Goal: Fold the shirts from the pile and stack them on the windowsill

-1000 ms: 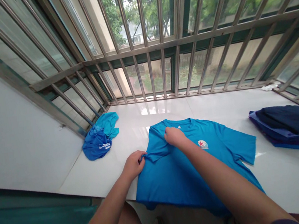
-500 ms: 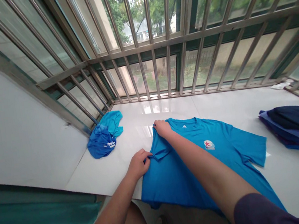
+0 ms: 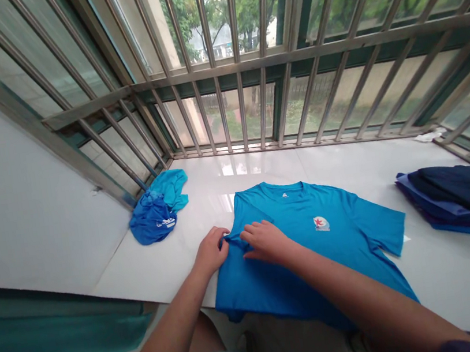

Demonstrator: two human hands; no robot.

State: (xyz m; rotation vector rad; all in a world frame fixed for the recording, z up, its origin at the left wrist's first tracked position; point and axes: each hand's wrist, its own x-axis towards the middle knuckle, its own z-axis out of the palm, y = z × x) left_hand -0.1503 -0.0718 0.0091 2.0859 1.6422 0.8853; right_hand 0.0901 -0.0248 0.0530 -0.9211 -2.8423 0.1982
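A blue short-sleeved T-shirt (image 3: pixel 308 259) lies front up, with a round red-and-white badge on its chest and its hem over the near edge. At the shirt's left side, around the underarm, my left hand (image 3: pixel 211 253) is closed, pinching the cloth between thumb and fingers. My right hand (image 3: pixel 267 241) is just right of it, its curled fingers and thumb around a ridge of the left sleeve's cloth. That sleeve is turned inward over the body, partly hidden by the right hand. The other sleeve (image 3: pixel 384 222) is spread out to the right.
A crumpled blue and turquoise garment heap (image 3: pixel 153 214) rests in the left corner. Folded dark clothes (image 3: pixel 460 191) are stacked at the right. Metal window bars (image 3: pixel 238 70) rise behind the white ledge (image 3: pixel 201 186). A white scrap (image 3: pixel 429 136) lies at the far right.
My right hand has moved from the shirt's left shoulder down towards the underarm, beside my left hand. The sleeve cloth now lies inward. My left hand keeps its hold.
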